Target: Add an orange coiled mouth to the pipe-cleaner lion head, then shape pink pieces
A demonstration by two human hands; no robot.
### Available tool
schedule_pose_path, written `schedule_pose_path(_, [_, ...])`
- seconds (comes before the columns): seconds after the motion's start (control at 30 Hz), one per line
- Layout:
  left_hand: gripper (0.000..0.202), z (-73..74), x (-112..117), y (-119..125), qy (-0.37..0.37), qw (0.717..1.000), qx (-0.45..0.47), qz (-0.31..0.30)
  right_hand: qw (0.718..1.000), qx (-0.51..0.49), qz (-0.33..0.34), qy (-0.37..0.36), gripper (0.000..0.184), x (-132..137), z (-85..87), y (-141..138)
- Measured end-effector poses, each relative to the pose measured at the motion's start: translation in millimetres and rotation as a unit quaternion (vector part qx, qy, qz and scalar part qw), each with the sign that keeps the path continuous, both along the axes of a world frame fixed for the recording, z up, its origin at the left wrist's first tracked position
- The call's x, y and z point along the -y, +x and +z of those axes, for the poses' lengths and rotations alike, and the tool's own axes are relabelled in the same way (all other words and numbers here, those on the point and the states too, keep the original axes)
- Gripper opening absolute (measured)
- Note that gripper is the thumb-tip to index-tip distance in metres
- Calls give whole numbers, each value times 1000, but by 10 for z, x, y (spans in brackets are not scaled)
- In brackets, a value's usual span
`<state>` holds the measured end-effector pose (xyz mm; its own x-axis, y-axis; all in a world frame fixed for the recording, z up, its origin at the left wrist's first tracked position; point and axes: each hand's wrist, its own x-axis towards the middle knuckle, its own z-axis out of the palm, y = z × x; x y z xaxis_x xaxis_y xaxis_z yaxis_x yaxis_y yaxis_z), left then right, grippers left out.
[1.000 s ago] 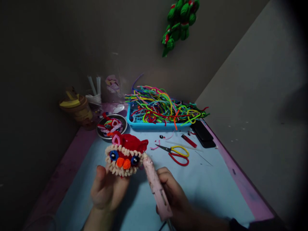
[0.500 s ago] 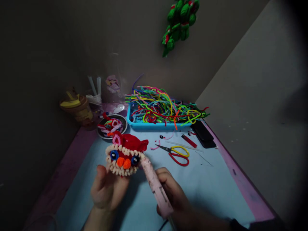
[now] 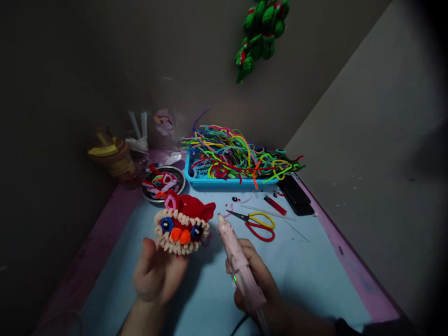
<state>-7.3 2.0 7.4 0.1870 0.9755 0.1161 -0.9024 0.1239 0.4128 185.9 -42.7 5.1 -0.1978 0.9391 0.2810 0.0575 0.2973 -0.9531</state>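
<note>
My left hand (image 3: 156, 273) holds up a red pipe-cleaner figure (image 3: 182, 223) with a cream looped rim, two blue eyes and orange bits in the middle. My right hand (image 3: 261, 280) grips a pale pink glue gun (image 3: 238, 259), its nozzle pointing up and a little apart from the figure's right side. A small green light shows on the gun's body. Both hands hover over a light blue table top (image 3: 308, 266).
A blue tray (image 3: 224, 179) heaped with coloured pipe cleaners stands at the back. Scissors (image 3: 257, 223) with yellow and red handles, a red lighter (image 3: 275, 204) and a black phone (image 3: 294, 192) lie right of centre. A metal dish (image 3: 163, 183) of small pieces and a lidded cup (image 3: 110, 156) sit back left.
The glue gun's nozzle has drawn away from the figure's right side, up and to the right. My left hand and the figure have stayed put.
</note>
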Motion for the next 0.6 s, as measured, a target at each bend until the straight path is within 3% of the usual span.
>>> schedule_pose_path(0.23, [57, -24, 14, 10, 17, 999, 7, -26, 1000, 27, 12, 6, 34, -23, 84, 12])
schedule_pose_path(0.6, [57, -67, 52, -3, 37, 998, 12, -54, 999, 5, 15, -36, 29, -1, -26, 19])
